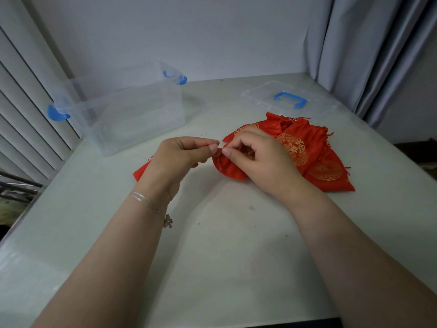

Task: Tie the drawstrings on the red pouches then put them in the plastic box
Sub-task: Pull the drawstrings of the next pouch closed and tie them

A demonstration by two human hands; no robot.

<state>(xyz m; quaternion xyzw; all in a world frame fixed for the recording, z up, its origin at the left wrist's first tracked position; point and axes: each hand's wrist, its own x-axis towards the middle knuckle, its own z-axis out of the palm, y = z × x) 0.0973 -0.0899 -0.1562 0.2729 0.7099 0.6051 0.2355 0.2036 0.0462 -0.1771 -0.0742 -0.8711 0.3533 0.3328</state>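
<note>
Bare forearms reach over pale tabletop [224,245]; thin silver bracelet [151,204] on left wrist. Left hand [179,155] and right hand [257,159] each pinch thin red drawstring [206,144] of red satin pouch [227,166], mid-tabletop. Pile of red gold-printed pouches [307,150] just right. Clear plastic box with blue latches [123,107] far left; clear lid with blue handle [288,100] far right.

Satiny red cloth pouches [305,150], clear glossy plastic box [132,110], smooth, perhaps matt table [236,256]
</note>
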